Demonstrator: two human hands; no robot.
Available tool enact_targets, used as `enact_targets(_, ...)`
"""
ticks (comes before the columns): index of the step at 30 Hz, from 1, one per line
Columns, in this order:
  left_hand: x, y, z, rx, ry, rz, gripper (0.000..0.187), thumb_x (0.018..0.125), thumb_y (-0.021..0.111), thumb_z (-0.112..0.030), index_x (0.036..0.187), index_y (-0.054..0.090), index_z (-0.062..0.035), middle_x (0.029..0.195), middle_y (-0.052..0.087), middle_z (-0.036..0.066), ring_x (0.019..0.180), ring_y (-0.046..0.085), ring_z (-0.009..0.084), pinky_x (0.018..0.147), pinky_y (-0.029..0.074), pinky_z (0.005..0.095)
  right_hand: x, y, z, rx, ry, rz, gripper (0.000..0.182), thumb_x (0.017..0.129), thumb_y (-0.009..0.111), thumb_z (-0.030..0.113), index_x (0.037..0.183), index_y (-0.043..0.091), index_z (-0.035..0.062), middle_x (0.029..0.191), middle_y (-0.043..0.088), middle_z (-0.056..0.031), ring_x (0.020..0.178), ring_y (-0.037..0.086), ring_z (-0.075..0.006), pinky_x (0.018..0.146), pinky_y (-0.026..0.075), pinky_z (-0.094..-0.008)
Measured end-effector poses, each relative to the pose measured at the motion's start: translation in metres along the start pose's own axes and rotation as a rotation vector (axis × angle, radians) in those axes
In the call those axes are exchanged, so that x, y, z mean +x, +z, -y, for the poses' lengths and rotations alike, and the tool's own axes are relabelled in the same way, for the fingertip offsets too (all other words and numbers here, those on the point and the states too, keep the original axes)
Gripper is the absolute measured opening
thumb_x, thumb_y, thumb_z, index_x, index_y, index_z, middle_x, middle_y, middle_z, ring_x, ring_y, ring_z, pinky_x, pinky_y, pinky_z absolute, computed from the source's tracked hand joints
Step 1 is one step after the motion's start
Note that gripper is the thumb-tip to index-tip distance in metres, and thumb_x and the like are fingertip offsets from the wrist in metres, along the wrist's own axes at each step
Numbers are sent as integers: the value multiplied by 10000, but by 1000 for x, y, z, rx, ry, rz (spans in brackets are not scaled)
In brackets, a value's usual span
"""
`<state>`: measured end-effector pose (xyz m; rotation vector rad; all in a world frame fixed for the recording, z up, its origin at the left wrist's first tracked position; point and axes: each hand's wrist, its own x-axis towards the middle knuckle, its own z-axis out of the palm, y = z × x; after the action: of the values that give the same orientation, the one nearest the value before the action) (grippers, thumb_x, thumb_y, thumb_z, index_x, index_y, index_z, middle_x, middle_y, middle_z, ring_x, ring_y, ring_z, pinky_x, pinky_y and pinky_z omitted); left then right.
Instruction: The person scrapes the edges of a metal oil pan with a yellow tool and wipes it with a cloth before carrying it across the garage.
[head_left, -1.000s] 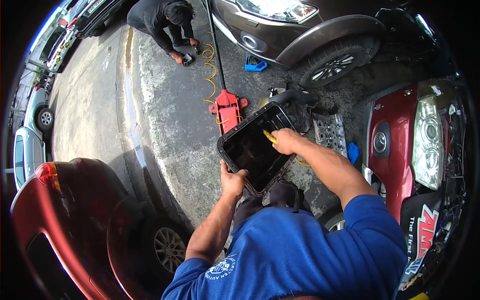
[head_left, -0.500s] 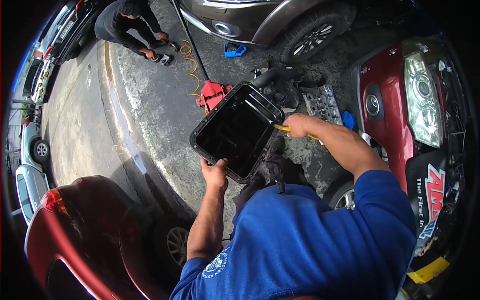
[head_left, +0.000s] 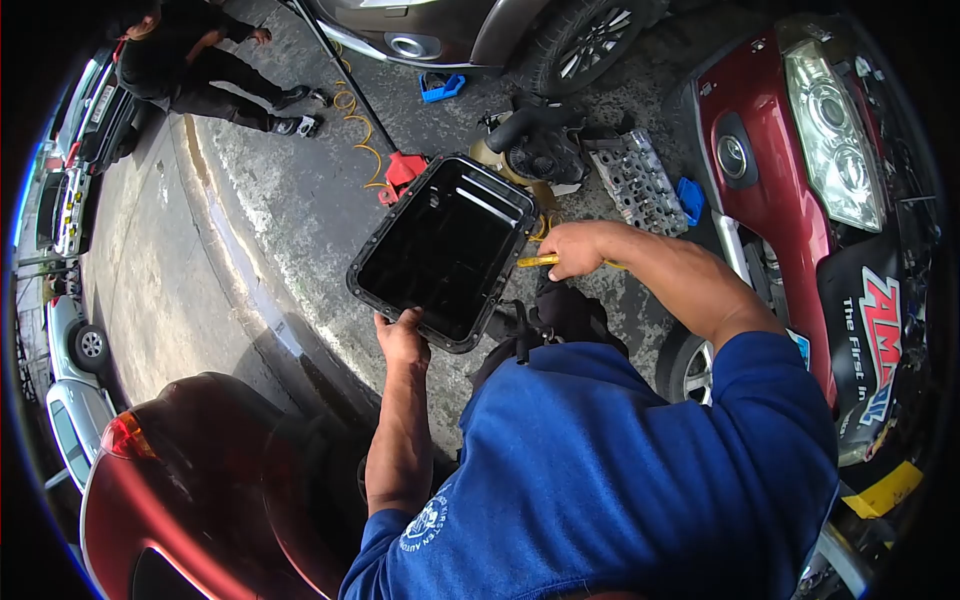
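A black oil pan [head_left: 440, 255] with a bolt-holed flange faces up at me, tilted, its inside dark and glossy. My left hand [head_left: 404, 340] grips its near-left rim, thumb on the flange and fingers underneath. By the pan's right edge, my right hand [head_left: 578, 250] is closed around a yellow air blow gun [head_left: 538, 261]. Its front end points left toward the pan rim. A bit of yellow hose shows behind that hand.
Beyond the pan stands a red floor jack [head_left: 404, 172]. A cylinder head [head_left: 638, 182] and a black fan assembly [head_left: 545, 150] lie on the concrete. A red car front [head_left: 765, 170] is at right, a red car [head_left: 200, 480] at lower left. A person in black [head_left: 190, 60] stands at upper left.
The pan and both hands have shifted slightly left and up in view. The blow gun has drawn back from the pan's corner. The person in black has risen from a bent posture.
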<state>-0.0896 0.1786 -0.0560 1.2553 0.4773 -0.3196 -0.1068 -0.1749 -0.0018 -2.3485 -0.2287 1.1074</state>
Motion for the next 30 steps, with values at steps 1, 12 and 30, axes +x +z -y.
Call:
enact_targets(1, 0, -3, 0, 13, -7, -11, 544, 776, 560, 133, 1284, 462, -34, 1187, 601, 145, 1089, 617, 312, 987, 503, 429, 1, 1, 4, -13, 10, -8, 314, 847, 709, 279, 1074, 703, 62, 1019, 718, -171, 982, 683, -352, 849, 521, -454)
enact_targets(12, -3, -18, 0, 256, 219, 17, 649, 744, 594, 112, 1354, 419, -24, 1217, 608, 137, 1091, 637, 243, 949, 516, 351, 52, 20, 57, 23, -133, 146, 392, 853, 716, 319, 1093, 692, 10, 993, 717, -184, 950, 682, -345, 816, 522, -435)
enact_targets(30, -34, -31, -12, 53, 289, 23, 763, 745, 550, 154, 1452, 344, -45, 1278, 586, 113, 1148, 629, 220, 1007, 507, 356, 75, 2, 53, -247, 157, 1, 351, 881, 686, 344, 1046, 692, 35, 988, 705, -209, 963, 672, -392, 825, 528, -470)
